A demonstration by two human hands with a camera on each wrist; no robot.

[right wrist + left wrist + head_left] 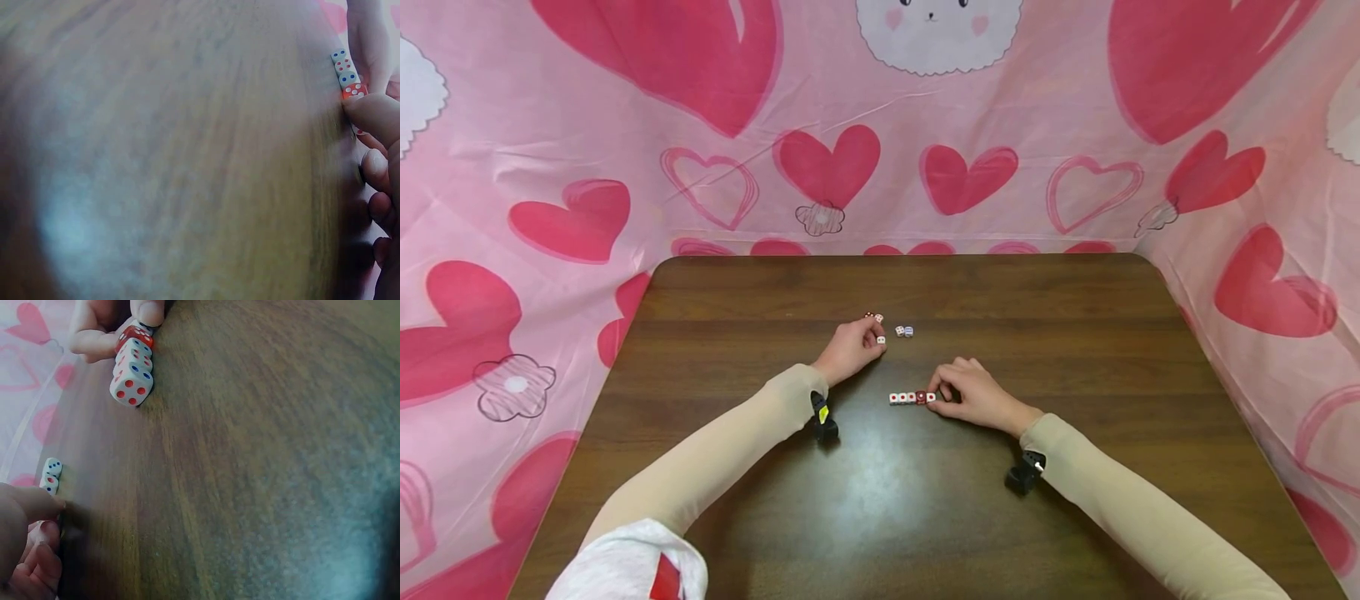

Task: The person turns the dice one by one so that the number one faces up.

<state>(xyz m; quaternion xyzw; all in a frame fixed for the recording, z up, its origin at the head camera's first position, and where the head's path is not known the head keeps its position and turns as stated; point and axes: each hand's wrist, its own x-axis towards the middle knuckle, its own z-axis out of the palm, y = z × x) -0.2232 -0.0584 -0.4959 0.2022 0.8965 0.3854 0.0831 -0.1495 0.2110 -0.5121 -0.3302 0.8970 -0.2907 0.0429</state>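
Observation:
A short row of white dice lies on the table, with a red die near its right end. My right hand pinches the white die at that end between thumb and forefinger. In the left wrist view the red die sits beside those fingers. Farther back, my left hand holds a white die at its thumb and forefinger tips. Just beyond it are another white die and a red die, partly covered by the hand.
Two white dice stand side by side to the right of my left hand. The brown wooden table reflects light near its middle. A pink cloth with hearts hangs behind and along both sides.

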